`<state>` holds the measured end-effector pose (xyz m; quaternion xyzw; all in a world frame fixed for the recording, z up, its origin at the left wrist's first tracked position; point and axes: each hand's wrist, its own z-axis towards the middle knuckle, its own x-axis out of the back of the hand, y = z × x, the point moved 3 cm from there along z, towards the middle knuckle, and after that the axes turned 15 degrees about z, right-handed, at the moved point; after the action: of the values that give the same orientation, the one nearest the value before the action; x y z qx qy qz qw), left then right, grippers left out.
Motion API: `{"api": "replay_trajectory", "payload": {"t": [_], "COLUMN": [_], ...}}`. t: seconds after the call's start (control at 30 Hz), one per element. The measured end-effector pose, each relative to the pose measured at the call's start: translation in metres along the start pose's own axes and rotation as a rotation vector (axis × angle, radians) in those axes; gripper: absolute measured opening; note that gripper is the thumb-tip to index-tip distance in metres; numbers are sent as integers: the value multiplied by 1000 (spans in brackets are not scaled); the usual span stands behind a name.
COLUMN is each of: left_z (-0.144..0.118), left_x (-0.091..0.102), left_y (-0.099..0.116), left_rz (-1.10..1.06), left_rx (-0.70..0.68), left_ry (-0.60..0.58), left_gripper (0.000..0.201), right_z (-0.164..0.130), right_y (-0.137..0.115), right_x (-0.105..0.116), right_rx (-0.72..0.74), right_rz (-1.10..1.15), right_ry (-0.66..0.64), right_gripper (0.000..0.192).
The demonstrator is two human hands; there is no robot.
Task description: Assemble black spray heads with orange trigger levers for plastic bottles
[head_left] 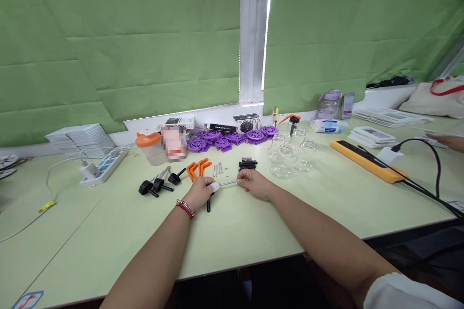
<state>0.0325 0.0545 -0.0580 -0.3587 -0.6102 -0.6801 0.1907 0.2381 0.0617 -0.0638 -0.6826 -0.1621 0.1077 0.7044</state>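
Observation:
A thin metal rod [228, 183] runs level between my two hands, just above the table. My left hand [201, 192] is closed around the rod's left end and a black T-shaped part [208, 205], whose handle pokes out below; the hand covers most of it. At the rod's other end, my right hand [255, 184] pinches the tip. Left of my hands lie several similar black parts [158, 185], one with a rod attached. Orange brackets [199, 168], short metal pins [218, 169] and black bristled pieces [248, 162] lie just beyond.
Purple plastic parts [223, 140] are piled at the back. Several clear glass jars [282, 163] stand right of my right hand. An orange-lidded cup [148, 147] and power strip [105, 166] are left; a yellow power strip [366, 160] and another person's hand [447, 141] are right.

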Motion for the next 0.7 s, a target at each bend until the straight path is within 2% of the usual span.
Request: {"api": "replay_trajectory", "payload": {"t": [0.17,0.7], "left_z": [1,-5], "left_x": [0,1], "left_y": [0,6], "left_rz": [-2,6], "left_rx": [-14,-16], "left_ry": [3,31], "left_gripper": [21,24], "right_z": [-1,-1], "right_y": [-1,-3], "right_x": [0,-6], "right_rx": [-27,-13], "right_rz": [-50,-6], "right_ry": [-2,2], "right_gripper": [20,21]}}
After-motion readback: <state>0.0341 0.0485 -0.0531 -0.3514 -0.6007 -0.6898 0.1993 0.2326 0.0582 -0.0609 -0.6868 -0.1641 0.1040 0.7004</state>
